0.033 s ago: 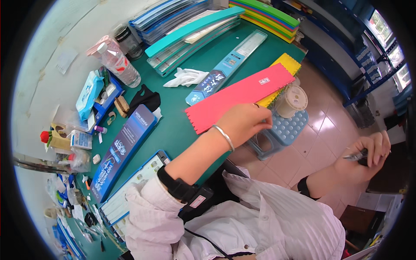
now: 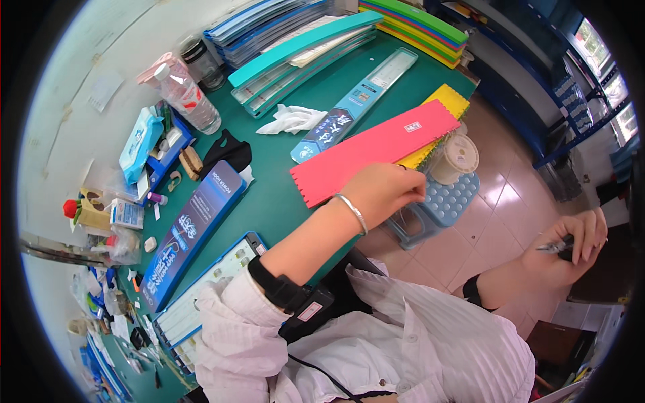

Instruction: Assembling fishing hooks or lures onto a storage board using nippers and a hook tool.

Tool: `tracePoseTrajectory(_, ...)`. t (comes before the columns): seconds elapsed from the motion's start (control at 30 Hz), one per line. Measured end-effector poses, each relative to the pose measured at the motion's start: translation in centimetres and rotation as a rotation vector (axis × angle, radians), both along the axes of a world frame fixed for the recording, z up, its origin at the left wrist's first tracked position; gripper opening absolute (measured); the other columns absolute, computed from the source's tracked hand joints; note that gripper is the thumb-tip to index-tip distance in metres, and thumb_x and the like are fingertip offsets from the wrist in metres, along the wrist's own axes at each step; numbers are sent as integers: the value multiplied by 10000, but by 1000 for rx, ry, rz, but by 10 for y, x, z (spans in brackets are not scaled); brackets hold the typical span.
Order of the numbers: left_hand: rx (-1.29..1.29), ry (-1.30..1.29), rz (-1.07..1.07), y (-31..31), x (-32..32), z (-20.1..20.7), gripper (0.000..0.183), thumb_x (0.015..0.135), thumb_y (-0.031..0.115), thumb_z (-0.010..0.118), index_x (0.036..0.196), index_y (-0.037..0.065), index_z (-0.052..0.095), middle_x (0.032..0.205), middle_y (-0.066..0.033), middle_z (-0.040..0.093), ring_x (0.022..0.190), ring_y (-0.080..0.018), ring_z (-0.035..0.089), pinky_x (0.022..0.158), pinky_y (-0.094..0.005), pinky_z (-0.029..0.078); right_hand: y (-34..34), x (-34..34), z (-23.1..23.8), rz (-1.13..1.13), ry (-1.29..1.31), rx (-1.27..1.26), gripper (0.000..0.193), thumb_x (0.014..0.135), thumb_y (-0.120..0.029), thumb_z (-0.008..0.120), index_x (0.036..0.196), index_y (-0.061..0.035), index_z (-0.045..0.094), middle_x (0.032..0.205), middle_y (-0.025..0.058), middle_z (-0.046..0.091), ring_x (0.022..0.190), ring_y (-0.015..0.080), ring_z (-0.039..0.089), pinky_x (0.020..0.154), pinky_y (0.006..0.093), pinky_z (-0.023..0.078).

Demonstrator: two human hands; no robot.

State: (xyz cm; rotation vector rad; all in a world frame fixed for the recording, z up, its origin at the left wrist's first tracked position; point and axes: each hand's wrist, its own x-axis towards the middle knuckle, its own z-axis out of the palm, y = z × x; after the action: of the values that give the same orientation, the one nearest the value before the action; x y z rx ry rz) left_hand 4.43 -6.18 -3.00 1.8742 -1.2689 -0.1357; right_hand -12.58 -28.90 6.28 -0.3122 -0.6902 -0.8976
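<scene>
My left hand (image 2: 388, 191) is closed in a pinch over the near edge of a long pink board (image 2: 376, 148) with notched ends. Whatever its fingertips grip is too small or hidden to make out. Beneath the pink board a yellow notched board (image 2: 451, 101) sticks out along the far right side. Beside them a white spool (image 2: 461, 156) sits above a blue stool with a dotted top (image 2: 453, 196). Out to the right, my right hand (image 2: 571, 248) is closed around a small tool (image 2: 552, 247) with a metal tip and a dark handle.
A light-blue flat box (image 2: 359, 101) and crumpled white tissue (image 2: 292, 119) lie behind the boards. Nearer left are a dark blue box (image 2: 195, 228) and a compartment case (image 2: 222, 269). A plastic bottle (image 2: 191, 101) and stacked cases (image 2: 269, 27) line the back.
The metal tip of the tool in my right hand shows more clearly, with the hand slightly turned. My left hand keeps its pinch, and the whole view has shifted a little.
</scene>
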Motion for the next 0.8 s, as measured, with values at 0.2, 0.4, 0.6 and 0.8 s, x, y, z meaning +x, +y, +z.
tracePoseTrajectory(0.2,91,-155,154,-9,-3,-2,83,864,178,714,890,103,736,852,-67,725,844,-286,683,744,-410,535,-3,-8,2,-148,-1,2,193,882,94,595,865,-36,452,867,76,480,619,123,545,507,181,507)
tracePoseTrajectory(0.4,48,2,329,-15,-8,7,119,858,208,716,893,98,746,807,-88,729,799,-296,686,732,-407,539,9,-6,5,-183,-112,53,177,885,95,566,871,-34,446,869,62,471,634,118,529,560,196,513)
tracePoseTrajectory(0.6,-24,-149,200,-4,-22,16,106,871,177,702,919,93,745,881,-86,730,787,-269,687,699,-393,535,3,-2,-8,-371,117,-148,115,943,41,552,933,-2,446,897,64,427,666,109,445,540,196,449)
tracePoseTrajectory(0.8,-331,-85,174,0,-33,29,63,870,112,720,925,81,722,884,-73,716,773,-282,669,684,-380,528,6,5,-14,-307,188,-265,126,957,2,571,942,-6,446,896,66,420,662,105,434,528,207,430)
